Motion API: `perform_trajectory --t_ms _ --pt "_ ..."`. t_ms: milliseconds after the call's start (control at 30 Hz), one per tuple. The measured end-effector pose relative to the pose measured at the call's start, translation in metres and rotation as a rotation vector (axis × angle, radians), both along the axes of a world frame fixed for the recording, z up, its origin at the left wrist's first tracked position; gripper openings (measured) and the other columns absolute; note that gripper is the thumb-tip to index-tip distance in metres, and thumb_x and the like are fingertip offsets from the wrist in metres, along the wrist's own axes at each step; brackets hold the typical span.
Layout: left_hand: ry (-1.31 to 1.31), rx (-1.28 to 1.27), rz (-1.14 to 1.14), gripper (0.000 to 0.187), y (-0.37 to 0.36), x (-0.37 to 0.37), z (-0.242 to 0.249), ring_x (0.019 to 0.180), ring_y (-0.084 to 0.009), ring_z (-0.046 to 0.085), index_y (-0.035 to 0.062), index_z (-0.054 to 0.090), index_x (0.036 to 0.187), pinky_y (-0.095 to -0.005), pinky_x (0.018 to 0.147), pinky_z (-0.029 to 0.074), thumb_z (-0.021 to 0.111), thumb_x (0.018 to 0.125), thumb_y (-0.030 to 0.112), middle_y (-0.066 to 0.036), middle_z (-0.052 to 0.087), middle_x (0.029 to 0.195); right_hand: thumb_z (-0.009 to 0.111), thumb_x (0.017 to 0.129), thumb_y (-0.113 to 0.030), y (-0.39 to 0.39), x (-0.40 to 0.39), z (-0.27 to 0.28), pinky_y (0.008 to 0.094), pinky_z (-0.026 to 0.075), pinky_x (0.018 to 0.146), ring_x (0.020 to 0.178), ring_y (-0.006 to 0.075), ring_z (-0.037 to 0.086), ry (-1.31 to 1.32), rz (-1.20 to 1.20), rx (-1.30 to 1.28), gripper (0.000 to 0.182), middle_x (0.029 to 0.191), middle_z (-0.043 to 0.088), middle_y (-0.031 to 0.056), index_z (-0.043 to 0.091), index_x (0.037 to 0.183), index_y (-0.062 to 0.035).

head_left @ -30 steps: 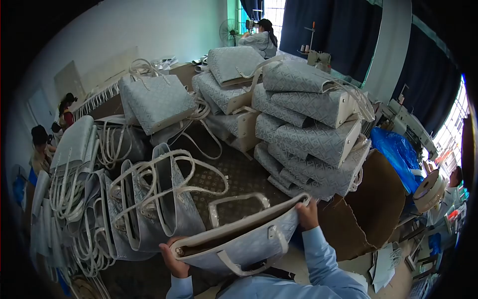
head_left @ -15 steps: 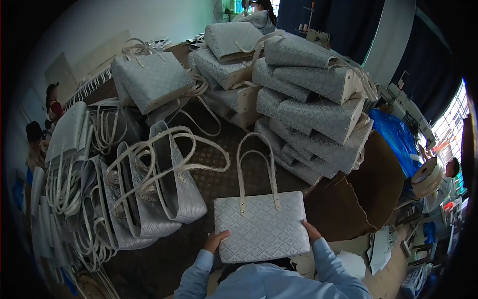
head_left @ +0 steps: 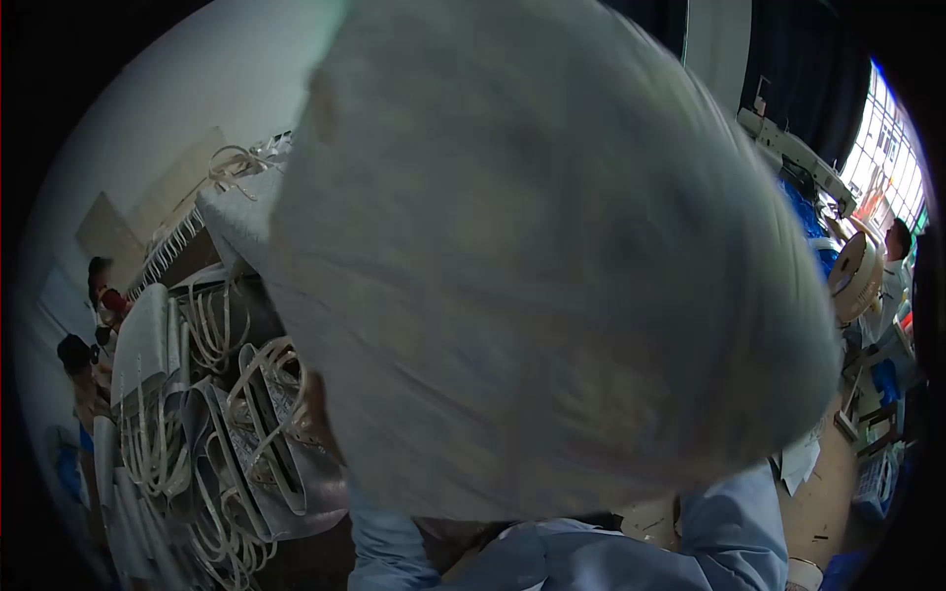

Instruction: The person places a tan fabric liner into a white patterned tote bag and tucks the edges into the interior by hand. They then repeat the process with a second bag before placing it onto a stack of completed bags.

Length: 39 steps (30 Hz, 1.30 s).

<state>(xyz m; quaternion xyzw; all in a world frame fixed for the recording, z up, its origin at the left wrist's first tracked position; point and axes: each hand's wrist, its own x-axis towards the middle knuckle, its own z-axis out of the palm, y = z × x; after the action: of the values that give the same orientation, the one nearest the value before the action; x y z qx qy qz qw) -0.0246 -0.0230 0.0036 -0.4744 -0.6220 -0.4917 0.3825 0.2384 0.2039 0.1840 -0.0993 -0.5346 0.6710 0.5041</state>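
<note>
Close to camera, blurred bag (head_left: 552, 286) is grasped at its edge by left hand (head_left: 320, 419); right hand hidden, grip can't be told; strapped bags (head_left: 317, 485) left untouched.

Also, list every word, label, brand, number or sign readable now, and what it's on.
No readable text.
Grey bag up close: motion-blurred, no lettering can be made out.
Strapped bags at picture left: no lettering readable.
Machine at upper right: too small to tell if it carries a label or brand.
</note>
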Motion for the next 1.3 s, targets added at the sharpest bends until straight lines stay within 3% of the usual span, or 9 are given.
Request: perform_trajectory --t_ms 100,200,300,433,700,833,1133,1200,1300 --pt "-0.437 -0.045 0.438 0.047 0.016 -0.089 0.023 0.115 -0.0280 0.053 0.0027 0.043 0.132 -0.0405 0.091 0.051 0.051 0.094 0.030 -0.016 0.051 0.126 0.048 0.098 -0.028 0.043 -0.039 -0.069 0.0306 0.049 0.085 0.100 0.0199 0.061 -0.010 0.320 0.159 0.041 0.111 0.061 0.0132 0.046 0.129 -0.0020" --pt "-0.527 0.448 -0.719 0.042 0.045 -0.172 0.193 0.113 -0.0248 0.054 0.0023 0.045 0.130 -0.0381 0.094 0.049 0.045 0.097 0.028 -0.015 0.053 0.125 0.059 0.092 -0.034 0.061 -0.084 -0.222 0.0335 0.052 0.080 0.095 0.0232 0.064 -0.667 0.429 0.274 0.045 0.108 0.065 0.0109 0.053 0.126 -0.0046" --pt "-0.840 0.599 -0.852 0.040 0.129 -0.153 0.318 0.112 -0.0277 0.055 0.0033 0.048 0.128 -0.0409 0.099 0.043 0.042 0.097 0.029 -0.014 0.056 0.123 0.055 0.092 -0.035 0.067 -0.096 -0.403 0.0423 0.046 0.092 0.109 0.0337 0.057 -1.080 0.314 0.578 0.046 0.122 0.059 0.0179 0.055 0.125 -0.0036" --pt "-0.872 0.570 -0.933 0.047 0.226 -0.270 0.369 0.112 -0.0283 0.055 0.0028 0.049 0.126 -0.0411 0.100 0.043 0.060 0.088 0.029 -0.013 0.057 0.122 0.059 0.087 -0.027 0.057 -0.079 -0.444 0.0450 0.046 0.091 0.110 0.0353 0.055 -1.073 0.138 0.890 0.033 0.118 0.058 0.0175 0.060 0.111 -0.0044" --pt "-1.247 0.010 -0.774 0.068 0.438 -0.372 0.227 0.108 -0.0294 0.056 0.0020 0.047 0.128 -0.0423 0.097 0.044 0.074 0.076 0.037 -0.014 0.056 0.121 0.061 0.083 -0.019 0.137 -0.140 -0.360 0.0471 0.046 0.088 0.107 0.0382 0.055 -0.947 -0.036 0.801 0.026 0.115 0.058 0.0181 0.060 0.104 -0.0030" --pt "-1.383 0.052 -0.546 0.072 0.492 -0.403 0.087 0.103 -0.0299 0.058 -0.0043 0.053 0.120 -0.0426 0.090 0.046 0.074 0.074 0.048 -0.017 0.059 0.114 0.060 0.083 -0.020 0.126 -0.145 -0.495 0.0474 0.045 0.089 0.107 0.0384 0.055 -0.968 -0.077 0.765 0.027 0.116 0.057 0.0184 0.060 0.104 -0.0029" --pt "-0.978 -0.813 -0.171 0.071 0.347 -0.312 0.146 0.106 -0.0302 0.059 -0.0026 0.054 0.121 -0.0415 0.090 0.045 0.058 0.083 0.058 -0.017 0.063 0.107 0.059 0.084 -0.021 0.076 -0.128 -0.468 0.0481 0.044 0.091 0.109 0.0390 0.053 -0.884 0.102 0.874 0.028 0.118 0.056 0.0190 0.060 0.105 -0.0028" --pt "-0.336 -1.390 -0.030 0.068 0.277 -0.286 0.164 0.104 -0.0312 0.060 -0.0016 0.052 0.125 -0.0373 0.091 0.045 0.061 0.083 0.052 -0.019 0.062 0.112 0.058 0.084 -0.021 0.066 -0.090 -0.453 0.0483 0.044 0.092 0.109 0.0391 0.053 -0.920 0.121 0.892 0.028 0.118 0.056 0.0192 0.060 0.105 -0.0028" --pt "-0.584 -1.456 0.271 0.066 0.146 -0.238 0.191 0.103 -0.0284 0.060 0.0014 0.051 0.128 -0.0353 0.085 0.049 0.065 0.082 0.046 -0.019 0.062 0.114 0.060 0.084 -0.018 0.065 -0.096 -0.446 0.0486 0.044 0.088 0.104 0.0407 0.054 -0.873 0.067 0.925 0.024 0.111 0.057 0.0208 0.059 0.101 -0.0004"
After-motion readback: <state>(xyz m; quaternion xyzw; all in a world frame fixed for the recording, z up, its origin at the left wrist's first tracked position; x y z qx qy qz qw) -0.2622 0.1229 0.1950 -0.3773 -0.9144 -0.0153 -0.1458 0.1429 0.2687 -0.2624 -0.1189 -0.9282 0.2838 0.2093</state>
